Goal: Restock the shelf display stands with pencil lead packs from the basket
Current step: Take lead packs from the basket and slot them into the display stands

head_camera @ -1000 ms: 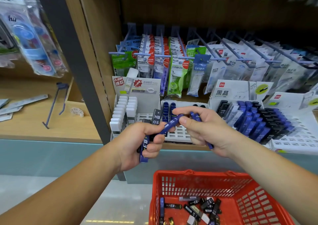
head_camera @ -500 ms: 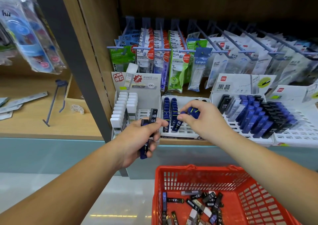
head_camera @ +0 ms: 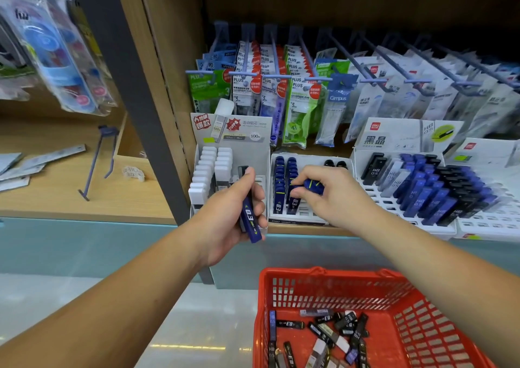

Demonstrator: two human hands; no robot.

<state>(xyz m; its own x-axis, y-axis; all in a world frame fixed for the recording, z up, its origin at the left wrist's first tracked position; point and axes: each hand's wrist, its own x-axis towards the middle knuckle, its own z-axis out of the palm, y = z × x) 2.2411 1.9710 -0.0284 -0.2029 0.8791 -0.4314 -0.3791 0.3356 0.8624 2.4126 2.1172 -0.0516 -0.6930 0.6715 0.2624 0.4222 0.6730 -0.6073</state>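
Clasping slim, yellow-marked navy lead packs (head_camera: 251, 218): left grip (head_camera: 225, 222) and right grip (head_camera: 333, 197) alike.

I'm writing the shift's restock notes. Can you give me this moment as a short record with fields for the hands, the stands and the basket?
left hand: grips a blue lead pack in front of the left stand
right hand: holds spare blue packs, fingertips down at the middle stand
middle stand: blue packs fill the left rows; front slots on the right are bare
right stand: rows of blue, black and clear packs
basket: red, below the shelf, loose packs in it
status: restocking unfinished
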